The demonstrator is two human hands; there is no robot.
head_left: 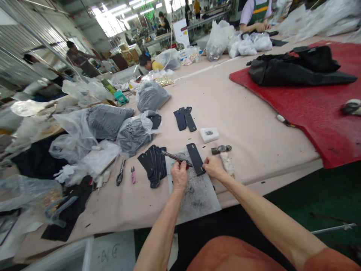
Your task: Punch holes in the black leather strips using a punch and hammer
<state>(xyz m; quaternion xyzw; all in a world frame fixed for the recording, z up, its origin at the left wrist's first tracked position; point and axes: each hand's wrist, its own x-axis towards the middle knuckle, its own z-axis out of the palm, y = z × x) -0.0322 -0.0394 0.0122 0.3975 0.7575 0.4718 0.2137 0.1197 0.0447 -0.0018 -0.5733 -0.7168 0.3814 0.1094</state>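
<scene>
My left hand (179, 175) is closed around a slim, dark metal rod-like tool (171, 155), whose exact kind I cannot make out. It is over a grey, black-smudged board (197, 197). On the board lies a dark strip (195, 159) with small slots near its ends. My right hand (214, 166) pinches the strip's lower right edge. Beside that hand rests a hammer (221, 149) with a white-wrapped handle. To the left, a fanned stack of dark pieces (153, 165) lies against the board. Further back are a few more dark pieces (184, 119) and a white block (209, 134) with a black smudge.
Pink snips (133, 175) and dark pliers (120, 173) lie on the left. Plastic bags of dark pieces (138, 131) crowd that side. A red sheet (318, 128) bearing a black bag (299, 69) covers the right. Other people work in the background.
</scene>
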